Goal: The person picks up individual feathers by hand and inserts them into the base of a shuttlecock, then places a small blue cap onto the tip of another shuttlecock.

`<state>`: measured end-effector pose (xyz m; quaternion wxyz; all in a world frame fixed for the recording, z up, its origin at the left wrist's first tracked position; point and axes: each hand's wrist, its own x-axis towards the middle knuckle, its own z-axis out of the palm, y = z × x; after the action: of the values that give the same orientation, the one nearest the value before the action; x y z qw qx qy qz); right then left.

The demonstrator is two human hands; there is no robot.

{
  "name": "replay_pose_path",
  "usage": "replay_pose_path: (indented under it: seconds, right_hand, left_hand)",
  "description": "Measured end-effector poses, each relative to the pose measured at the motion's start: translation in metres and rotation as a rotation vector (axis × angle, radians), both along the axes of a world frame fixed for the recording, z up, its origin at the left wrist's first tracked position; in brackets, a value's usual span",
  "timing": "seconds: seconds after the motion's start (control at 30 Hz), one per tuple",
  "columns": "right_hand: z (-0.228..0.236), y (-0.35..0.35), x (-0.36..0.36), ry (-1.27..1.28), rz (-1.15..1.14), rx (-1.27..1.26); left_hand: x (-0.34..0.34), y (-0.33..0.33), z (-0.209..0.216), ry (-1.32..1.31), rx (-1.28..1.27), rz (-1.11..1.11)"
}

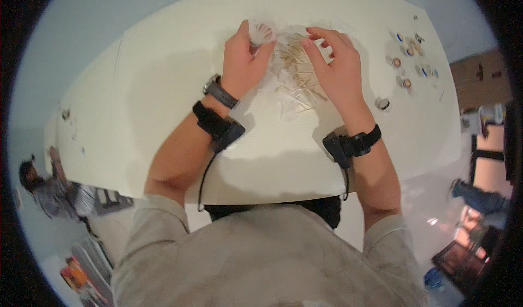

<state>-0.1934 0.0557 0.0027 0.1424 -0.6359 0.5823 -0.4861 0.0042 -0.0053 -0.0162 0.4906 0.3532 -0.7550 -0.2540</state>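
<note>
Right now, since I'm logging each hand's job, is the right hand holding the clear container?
No, the left hand holds the clear container; the right hand is beside the sticks.

Hands: 2; left hand [245, 62] at 12 o'clock, right hand [339, 62] at 1
Translucent container [262, 33]: 1, at 12
Thin pale sticks [297, 86]: overlapping heap toward 12–1, not countable
Wristwatch [220, 93]: 1, at 11
Black wrist units [220, 128]: 2, at 10 and 3
Black cables [204, 181]: 2, at 8 and 4
Small brown-topped pieces [396, 62]: at least 2, at 2; neighbours blurred
Other person [52, 195]: 1, near 9
</note>
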Motion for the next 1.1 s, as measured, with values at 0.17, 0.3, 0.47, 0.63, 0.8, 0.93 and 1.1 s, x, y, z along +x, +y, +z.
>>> replay_pose_path:
  seconds: [0.17, 0.3, 0.47, 0.63, 0.8, 0.93, 1.1]
  right_hand:
    - [-0.027, -0.009, 0.003, 0.377, 0.023, -0.003]
    - [-0.025, -0.011, 0.008, 0.408, 0.052, 0.014]
    - [-0.028, -0.011, 0.001, 0.418, 0.058, 0.001]
    - [-0.029, -0.016, -0.002, 0.408, 0.044, 0.024]
    - [-0.026, -0.013, 0.005, 0.387, 0.060, 0.030]
    - [-0.027, -0.013, 0.004, 0.363, 0.105, 0.041]
    - [-0.018, -0.009, 0.007, 0.292, 0.051, 0.062]
  left_hand:
    - [0.008, -0.004, 0.000, 0.105, 0.143, 0.096]
    - [0.010, -0.010, -0.008, 0.123, 0.068, 0.058]
    - [0.009, -0.009, -0.010, -0.114, 0.192, 0.131]
    - [0.009, -0.010, -0.012, -0.076, 0.162, 0.107]
    - [0.008, -0.012, -0.014, -0.026, 0.140, 0.053]
    - [0.008, -0.013, -0.016, -0.059, 0.158, 0.066]
    - [0.008, -0.011, -0.013, -0.074, 0.177, 0.081]
